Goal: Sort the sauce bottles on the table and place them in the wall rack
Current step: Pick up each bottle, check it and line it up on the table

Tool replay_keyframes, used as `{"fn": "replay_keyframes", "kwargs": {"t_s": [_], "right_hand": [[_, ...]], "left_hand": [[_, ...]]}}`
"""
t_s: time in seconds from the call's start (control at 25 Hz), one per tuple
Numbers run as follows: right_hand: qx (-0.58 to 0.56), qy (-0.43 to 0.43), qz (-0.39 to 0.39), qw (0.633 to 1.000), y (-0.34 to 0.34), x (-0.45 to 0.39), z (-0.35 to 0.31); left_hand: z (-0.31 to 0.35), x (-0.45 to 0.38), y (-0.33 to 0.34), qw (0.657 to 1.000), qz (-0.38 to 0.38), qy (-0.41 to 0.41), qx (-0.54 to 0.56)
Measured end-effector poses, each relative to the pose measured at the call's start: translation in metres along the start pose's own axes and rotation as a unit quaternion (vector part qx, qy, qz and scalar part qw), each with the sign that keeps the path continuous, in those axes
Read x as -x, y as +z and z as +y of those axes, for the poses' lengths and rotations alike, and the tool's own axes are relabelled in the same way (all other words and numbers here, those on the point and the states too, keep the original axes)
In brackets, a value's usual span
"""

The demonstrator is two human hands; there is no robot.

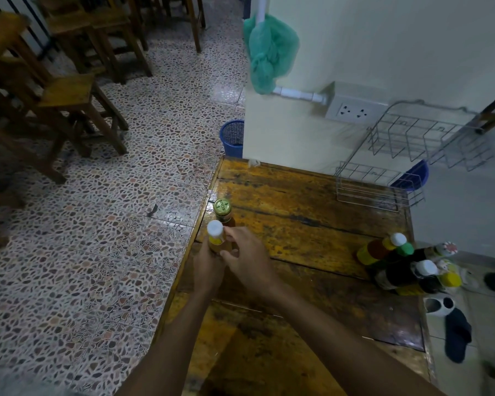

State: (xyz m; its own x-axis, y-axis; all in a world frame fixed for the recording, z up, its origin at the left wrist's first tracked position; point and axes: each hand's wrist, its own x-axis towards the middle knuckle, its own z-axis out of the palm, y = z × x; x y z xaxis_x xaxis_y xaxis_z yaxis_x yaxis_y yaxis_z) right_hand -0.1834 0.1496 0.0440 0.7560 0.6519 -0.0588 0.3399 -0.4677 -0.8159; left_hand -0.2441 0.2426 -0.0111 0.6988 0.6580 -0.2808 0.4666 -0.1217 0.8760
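Both hands meet at the near left edge of the wooden counter (312,201), around a white-capped bottle (215,234) of amber sauce. The left hand (209,267) wraps the bottle's body from below, and the right hand (247,255) closes its fingers against the bottle's right side, so the bottle is clamped between the two. Just behind it, touching or nearly so, stands a green-capped bottle (223,210), upright and very close to the counter's left rim. The remaining sauce bottles (403,264) sit bunched at the far right edge, caps of white, green and yellow crowded together; the wide lens makes them look tilted, and how many there are cannot be told. The two-tier wire wall rack (412,155) hangs on the wall beyond the counter's back right corner, with nothing visible in either tier. The main risk seems to lie in the lift: a knuckle brushing the green-capped bottle could tip it off the edge onto the tiled floor (112,224). The carry to the rack also crosses the whole counter, and a glossy bottle held low on its body may slip or swing into the wire front.
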Motion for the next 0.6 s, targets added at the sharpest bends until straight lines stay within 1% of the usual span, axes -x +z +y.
{"fn": "replay_keyframes", "kwargs": {"t_s": [0.12,0.24,0.36,0.44,0.48,0.56,0.6], "right_hand": [[0.025,0.017,-0.025,0.999,-0.01,0.005,0.004],[0.04,0.045,-0.022,0.998,-0.032,0.02,0.021],[0.098,0.069,-0.009,0.993,-0.077,0.048,0.05],[0.13,0.077,0.014,0.988,-0.118,0.074,0.072],[0.144,0.078,0.028,0.986,-0.137,0.087,0.083],[0.171,0.081,0.071,0.979,-0.173,0.115,0.1],[0.188,0.085,0.099,0.973,-0.19,0.13,0.108]], "left_hand": [[-0.008,-0.006,0.002,1.0,-0.009,0.002,-0.012],[-0.039,-0.014,0.011,0.999,-0.022,-0.008,-0.04],[-0.062,0.001,0.032,0.987,-0.019,-0.072,-0.145],[-0.054,0.031,0.058,0.974,-0.025,-0.1,-0.2],[-0.04,0.048,0.07,0.969,-0.033,-0.103,-0.221],[-0.014,0.072,0.099,0.965,-0.053,-0.118,-0.228],[-0.005,0.081,0.117,0.965,-0.068,-0.111,-0.226]]}}
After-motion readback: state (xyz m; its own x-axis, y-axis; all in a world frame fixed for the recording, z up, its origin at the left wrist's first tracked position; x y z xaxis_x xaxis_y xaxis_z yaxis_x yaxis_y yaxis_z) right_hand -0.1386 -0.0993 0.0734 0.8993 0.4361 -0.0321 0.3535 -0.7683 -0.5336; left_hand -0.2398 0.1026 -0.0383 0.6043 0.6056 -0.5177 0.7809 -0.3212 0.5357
